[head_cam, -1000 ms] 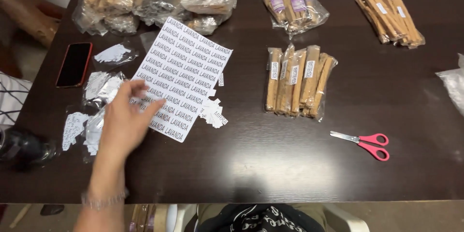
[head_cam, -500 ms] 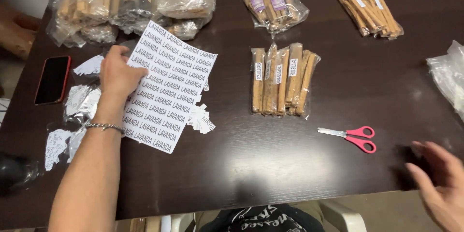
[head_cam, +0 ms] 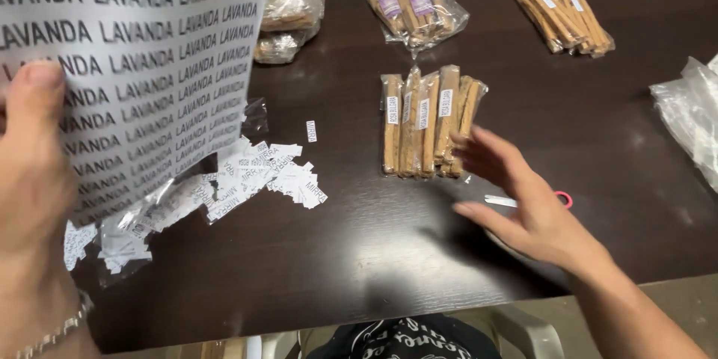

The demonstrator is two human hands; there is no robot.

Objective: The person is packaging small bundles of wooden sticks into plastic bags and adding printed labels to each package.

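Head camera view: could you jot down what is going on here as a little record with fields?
left hand: holds up a printed label sheet, thumb on its front
right hand: open, fingers spread, over the scissors
scissors: mostly hidden by the hand; red handle shows
row of wooden sticks: wrapped, labelled, just beyond the right fingertips
cut paper labels: scattered below the sheet
surface: dark table

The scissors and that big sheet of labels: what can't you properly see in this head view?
- Scissors: handles mostly hidden under the right hand.
- Label sheet: cut off by the top and left edges.
- Left hand: only the thumb side shows; fingers behind the sheet.
- Clear bags: cut off at the right edge.
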